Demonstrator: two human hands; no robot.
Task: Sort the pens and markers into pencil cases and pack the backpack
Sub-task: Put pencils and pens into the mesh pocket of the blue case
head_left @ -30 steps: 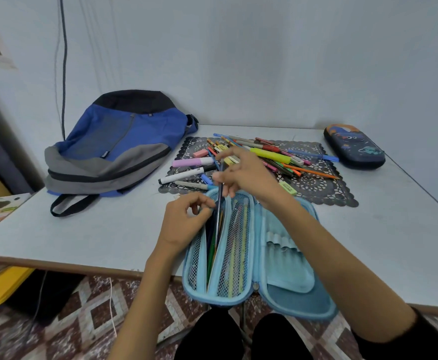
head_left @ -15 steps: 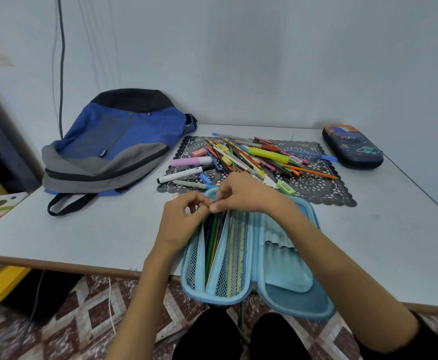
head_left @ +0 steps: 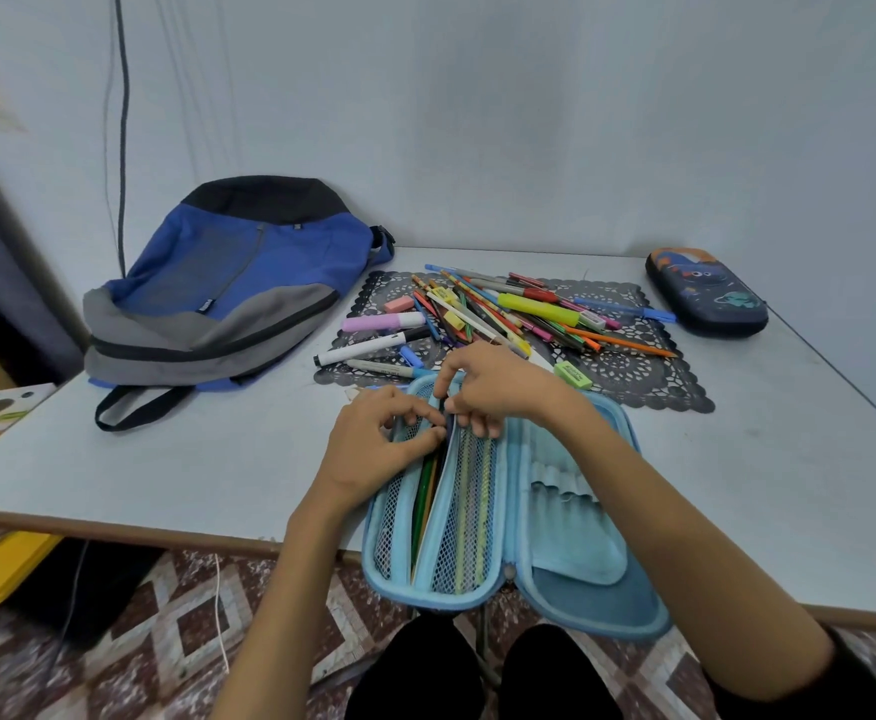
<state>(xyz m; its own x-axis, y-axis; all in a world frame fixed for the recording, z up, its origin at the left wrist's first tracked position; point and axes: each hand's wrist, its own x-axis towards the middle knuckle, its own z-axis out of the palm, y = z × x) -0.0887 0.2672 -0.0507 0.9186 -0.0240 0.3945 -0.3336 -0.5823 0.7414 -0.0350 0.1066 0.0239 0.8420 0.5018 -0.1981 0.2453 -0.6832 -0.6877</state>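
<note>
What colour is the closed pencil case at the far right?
Dark navy pencil case with orange and teal print; head view shows it best.

No text legible anywhere
Backpack (head_left: 248, 262), left of lace mat (head_left: 633, 366): small black tag (head_left: 206, 307), white lettering, too small to read
Green eraser (head_left: 573, 375), mat's near edge: dark print, blurred
Grey pen (head_left: 378, 367), mat's near-left corner: printed line, unreadable

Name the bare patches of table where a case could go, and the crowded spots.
Bare: table between backpack and open blue case; right of that case, before the mat. Crowded: the mat's pens, and the case's far end, where left hand holds it and right hand pinches a dark pen.
</note>
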